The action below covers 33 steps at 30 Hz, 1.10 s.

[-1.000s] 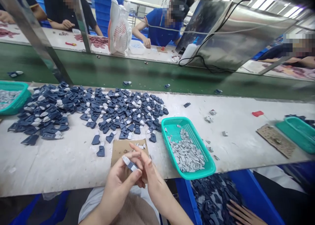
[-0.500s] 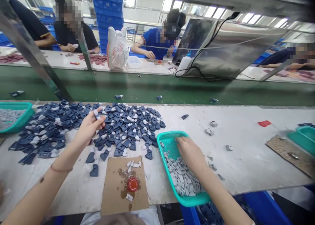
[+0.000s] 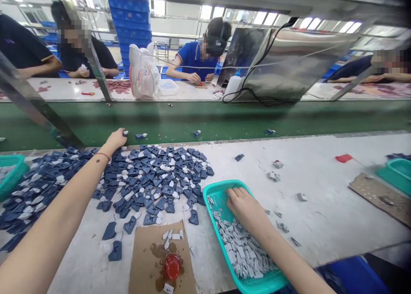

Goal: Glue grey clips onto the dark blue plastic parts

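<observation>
My left hand (image 3: 116,139) reaches over the near edge of the green belt (image 3: 160,118), its fingers pinched on a small plastic part (image 3: 125,133) with a pale end. Most of that part is hidden by the fingers. Below the wrist spreads a heap of dark blue plastic parts (image 3: 160,174), many with white pieces attached. My right hand (image 3: 242,204) is inside a turquoise basket (image 3: 221,264), over its far end, fingers curled down and together. Whatever they hold is hidden. Small grey plastic pieces (image 3: 247,251) fill the basket's nearer part.
A red round cap (image 3: 172,267) and several grey pieces lie on stained cardboard (image 3: 141,251). Blue parts (image 3: 140,136) sit spaced along the belt. A metal post (image 3: 41,105) rises at left. Co-workers (image 3: 192,58) sit across the belt. Another turquoise basket (image 3: 9,187) stands far left.
My left hand has moved forward from above the heap to the belt, still pinching a small part. My right hand stays in the basket. The view has shifted slightly.
</observation>
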Tool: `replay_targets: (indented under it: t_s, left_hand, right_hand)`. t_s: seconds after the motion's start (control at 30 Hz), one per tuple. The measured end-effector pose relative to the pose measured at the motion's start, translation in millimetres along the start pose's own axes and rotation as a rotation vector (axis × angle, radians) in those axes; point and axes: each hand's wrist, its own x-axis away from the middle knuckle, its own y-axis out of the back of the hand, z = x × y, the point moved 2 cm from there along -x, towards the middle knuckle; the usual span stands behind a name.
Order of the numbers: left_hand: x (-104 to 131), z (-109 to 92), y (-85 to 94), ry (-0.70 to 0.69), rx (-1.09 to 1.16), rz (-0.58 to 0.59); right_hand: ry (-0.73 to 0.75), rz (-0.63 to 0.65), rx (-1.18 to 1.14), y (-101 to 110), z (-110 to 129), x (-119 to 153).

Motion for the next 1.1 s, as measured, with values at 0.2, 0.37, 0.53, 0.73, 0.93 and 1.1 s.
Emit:
replay_targets:
  t_s: [0.2, 0.37, 0.53, 0.73, 0.93, 1.1]
  left_hand:
    - [-6.0, -15.2, -17.6, -0.236, -0.086, 0.075]
    - [-2.0, -24.1, -26.0, -0.266, -0.008, 0.135]
    - [3.6, -26.0, -14.2, -0.125, 0.224, 0.04]
    - [43.5, -42.2, 7.4, 0.031, 0.75, -0.1]
    - [142.1, -57.3, 26.3, 0.059, 1.172, 0.066]
    - [246.3, -45.6, 13.2, 0.272, 1.378, 0.361]
  right_hand:
    - [0.018, 0.047, -0.182, 7.6, 9.6, 14.7]
    - [-0.029, 0.043, -0.337, 9.1, 12.5, 18.6]
    - [-0.07, -0.006, -0.434, 8.7, 9.2, 19.2]
    - [-0.088, -0.052, -0.469, 6.5, 12.4, 27.4]
    - [-0.071, -0.124, -0.501, 5.7, 15.2, 28.2]
    - [-0.084, -0.256, -0.569, 30.2, 49.8, 44.0]
